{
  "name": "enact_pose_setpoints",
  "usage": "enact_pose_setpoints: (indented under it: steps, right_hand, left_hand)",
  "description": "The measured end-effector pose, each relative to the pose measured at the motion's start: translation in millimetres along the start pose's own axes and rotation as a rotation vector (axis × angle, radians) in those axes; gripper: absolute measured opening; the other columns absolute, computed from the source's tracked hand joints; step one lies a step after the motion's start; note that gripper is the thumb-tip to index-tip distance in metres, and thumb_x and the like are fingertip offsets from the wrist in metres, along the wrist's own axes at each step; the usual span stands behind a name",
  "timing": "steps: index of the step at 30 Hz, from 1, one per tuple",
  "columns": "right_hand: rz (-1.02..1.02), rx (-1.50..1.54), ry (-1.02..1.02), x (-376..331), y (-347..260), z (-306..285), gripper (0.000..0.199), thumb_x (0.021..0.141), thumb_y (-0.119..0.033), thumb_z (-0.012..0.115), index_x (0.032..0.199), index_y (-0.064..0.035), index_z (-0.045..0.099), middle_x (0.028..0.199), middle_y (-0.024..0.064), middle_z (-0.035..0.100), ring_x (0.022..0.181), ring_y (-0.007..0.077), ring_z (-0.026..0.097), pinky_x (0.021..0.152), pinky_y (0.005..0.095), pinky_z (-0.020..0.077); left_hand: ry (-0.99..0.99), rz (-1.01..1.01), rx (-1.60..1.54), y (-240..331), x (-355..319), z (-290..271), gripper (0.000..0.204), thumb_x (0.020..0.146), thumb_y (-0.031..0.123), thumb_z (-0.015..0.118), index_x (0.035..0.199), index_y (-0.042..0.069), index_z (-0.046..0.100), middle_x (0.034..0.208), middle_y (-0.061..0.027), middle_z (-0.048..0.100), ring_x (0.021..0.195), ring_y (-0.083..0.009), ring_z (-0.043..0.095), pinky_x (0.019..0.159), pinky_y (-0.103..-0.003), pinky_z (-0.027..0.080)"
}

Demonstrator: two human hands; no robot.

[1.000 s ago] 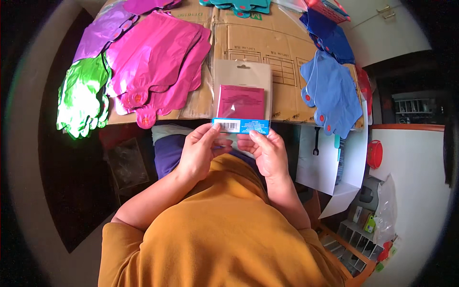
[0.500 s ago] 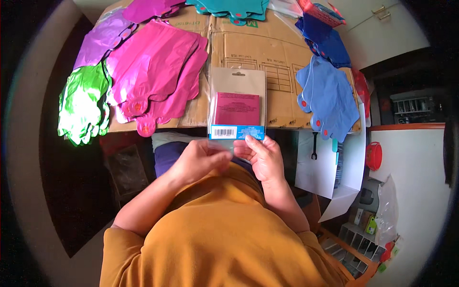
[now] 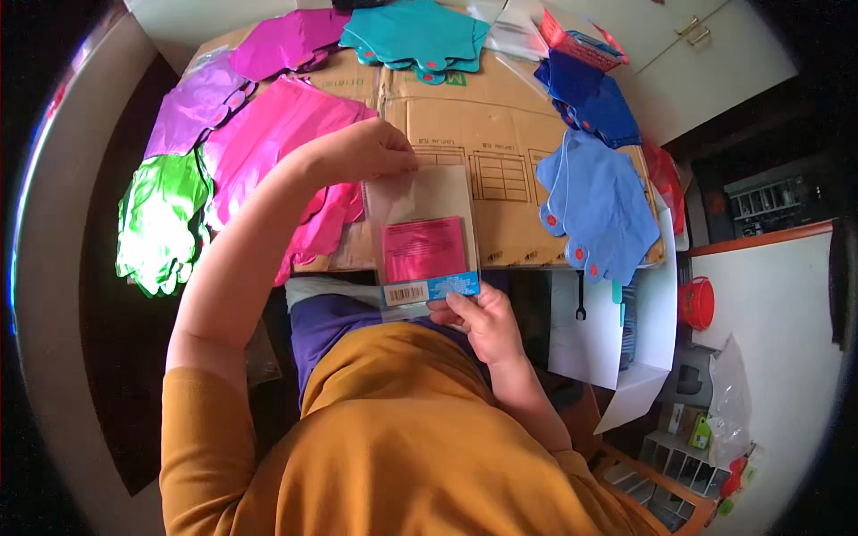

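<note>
A flat clear plastic package (image 3: 424, 192) stands upright before my body, with a folded pink sheet (image 3: 422, 250) inside and a blue strip with a barcode along its lower end. My right hand (image 3: 483, 320) grips its lower right corner, thumb in front. At the upper left corner is my left hand (image 3: 375, 147), its fingers closed on the package's top edge. Behind my left forearm lies a stack of flat pink foil balloons (image 3: 259, 134), partly covered by the arm.
A cardboard surface (image 3: 500, 116) carries more flat balloon stacks: green foil (image 3: 161, 219), lilac (image 3: 192, 107), magenta (image 3: 286, 40), teal (image 3: 416, 36), dark blue (image 3: 594, 98) and light blue (image 3: 603, 201). An open white box (image 3: 581, 330) stands below the right edge, near a red basket (image 3: 695, 304).
My left hand has gone from the package's lower end up to its top left corner. The package sits slightly lower and tilts a little; my right hand keeps its grip.
</note>
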State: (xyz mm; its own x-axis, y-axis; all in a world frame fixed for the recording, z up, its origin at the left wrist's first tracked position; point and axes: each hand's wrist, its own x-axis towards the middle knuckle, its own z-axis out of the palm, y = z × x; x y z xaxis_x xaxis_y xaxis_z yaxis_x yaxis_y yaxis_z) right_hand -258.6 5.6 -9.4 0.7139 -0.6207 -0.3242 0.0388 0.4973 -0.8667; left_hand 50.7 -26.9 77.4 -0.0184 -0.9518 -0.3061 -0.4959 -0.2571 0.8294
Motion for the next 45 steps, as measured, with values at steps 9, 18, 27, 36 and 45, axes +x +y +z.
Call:
enact_pose_setpoints:
  steps: [9, 18, 27, 36, 45]
  right_hand:
    - [-0.003, 0.104, 0.004, 8, 10, -11, 0.016, 0.097, -0.013, 0.063, 0.11, -0.0039, 0.068, 0.101, 0.0136, 0.072, 0.086, 0.0199, 0.071, 0.078, 0.0335, 0.0587]
    - [-0.013, 0.126, -0.01, 10, 11, -8, 0.017, 0.098, -0.015, 0.062, 0.109, -0.0034, 0.069, 0.099, 0.0106, 0.073, 0.086, 0.0183, 0.07, 0.08, 0.0348, 0.0579]
    - [0.019, 0.144, -0.002, 7, 17, -11, 0.018, 0.097, -0.012, 0.062, 0.112, -0.0037, 0.066, 0.102, 0.0089, 0.071, 0.09, 0.0188, 0.069, 0.083, 0.0357, 0.057]
    - [0.038, 0.238, 0.0, 4, 19, -7, 0.017, 0.095, -0.011, 0.065, 0.112, -0.0056, 0.066, 0.1, 0.006, 0.072, 0.087, 0.0164, 0.069, 0.08, 0.0329, 0.0574]
    - [-0.033, 0.109, 0.046, 2, 29, -5, 0.017, 0.095, -0.013, 0.067, 0.11, -0.0044, 0.067, 0.097, 0.0059, 0.072, 0.082, 0.0144, 0.068, 0.076, 0.0315, 0.0573]
  left_hand:
    - [0.103, 0.041, -0.029, 6, 9, 7, 0.025, 0.088, 0.024, 0.073, 0.097, 0.001, 0.075, 0.071, -0.0005, 0.067, 0.06, -0.0075, 0.056, 0.055, -0.024, 0.046]
    - [0.087, 0.018, -0.02, 11, 8, 5, 0.024, 0.086, 0.025, 0.076, 0.095, 0.003, 0.075, 0.072, 0.0009, 0.067, 0.063, -0.0065, 0.057, 0.058, -0.025, 0.048]
    - [0.074, 0.011, -0.042, 19, 2, 6, 0.023, 0.085, 0.025, 0.076, 0.091, 0.003, 0.075, 0.076, -0.0011, 0.07, 0.068, -0.0082, 0.061, 0.063, -0.026, 0.05]
    - [0.023, 0.03, -0.053, 9, 1, 10, 0.027, 0.089, 0.029, 0.073, 0.088, 0.001, 0.074, 0.068, 0.0001, 0.064, 0.064, -0.0065, 0.055, 0.059, -0.028, 0.047]
    - [0.074, -0.027, 0.028, 16, -6, 12, 0.035, 0.088, 0.036, 0.074, 0.087, 0.001, 0.074, 0.064, 0.0016, 0.058, 0.06, -0.0065, 0.05, 0.054, -0.029, 0.043]
